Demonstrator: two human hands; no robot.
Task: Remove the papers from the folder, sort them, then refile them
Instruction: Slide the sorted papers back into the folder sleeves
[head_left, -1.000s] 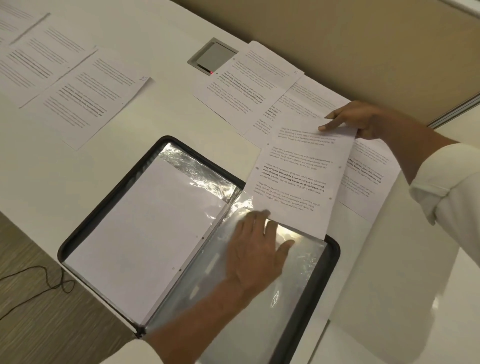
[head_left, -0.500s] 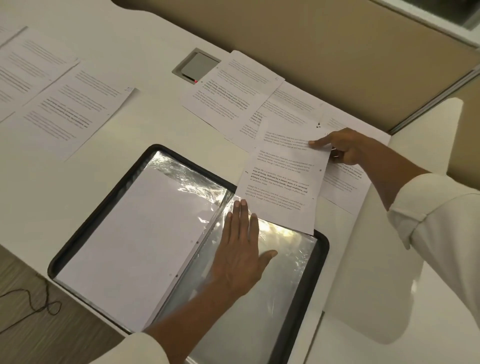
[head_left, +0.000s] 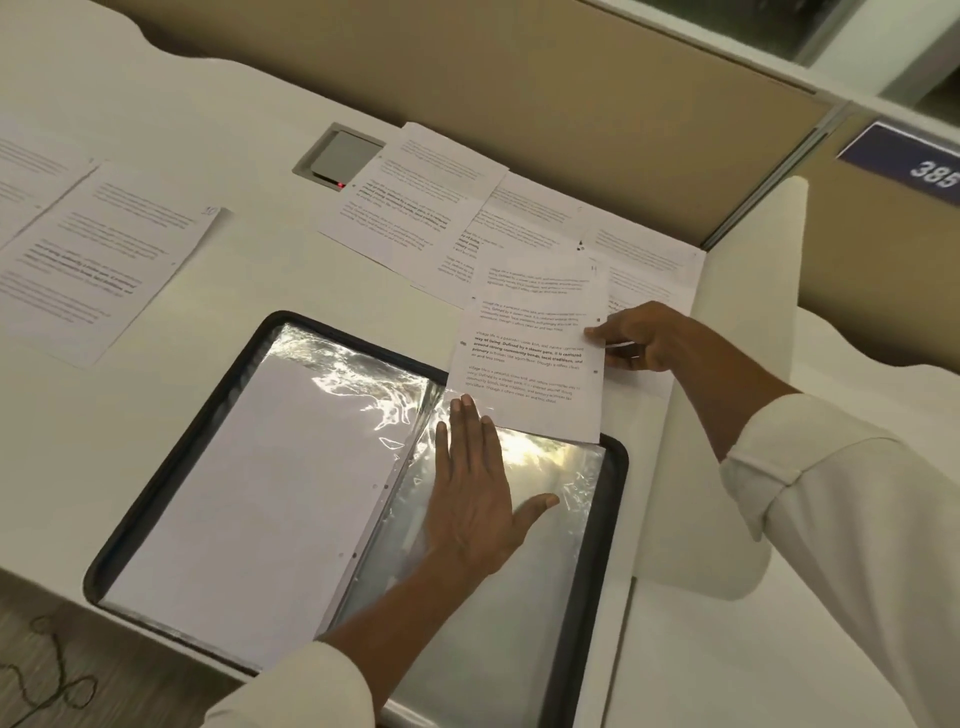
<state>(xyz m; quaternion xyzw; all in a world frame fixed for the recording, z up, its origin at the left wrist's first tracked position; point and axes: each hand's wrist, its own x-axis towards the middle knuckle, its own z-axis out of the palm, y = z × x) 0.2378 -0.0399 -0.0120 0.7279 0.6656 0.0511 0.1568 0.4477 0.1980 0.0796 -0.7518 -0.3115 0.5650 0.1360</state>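
The folder (head_left: 171, 457), black-rimmed, lies open and flat on the near part of a white desk (head_left: 234, 104). Its left leaf holds a blank white sheet (head_left: 260, 493) under glossy plastic; its right leaf is a clear sleeve (head_left: 519, 613) that catches the light. The left hand (head_left: 478, 499) lies palm down on that sleeve just right of the spine, fingers straight and close together, thumb spread to the right, pressing the plastic and gripping nothing. Its fingertips come up to the lower edge of a printed sheet (head_left: 530, 353), which lies across the folder's far right corner, its lower end over the top of the sleeve; whether it is inside the sleeve cannot be told. The right hand (head_left: 639, 338) pinches this sheet by its right edge, one digit on top of the paper and the other fingers curled beside and under it. Behind it three more printed pages (head_left: 421, 197) overlap in a row along the far side of the desk, beside a grey cable hatch (head_left: 340, 156) with a small red light. Two further pages (head_left: 104, 260) lie well apart at the left. A beige partition (head_left: 519, 78) backs the desk, a blue sign (head_left: 924, 166) reading 385 hangs at the right, and a dark cord (head_left: 52, 675) trails on the floor at the lower left.
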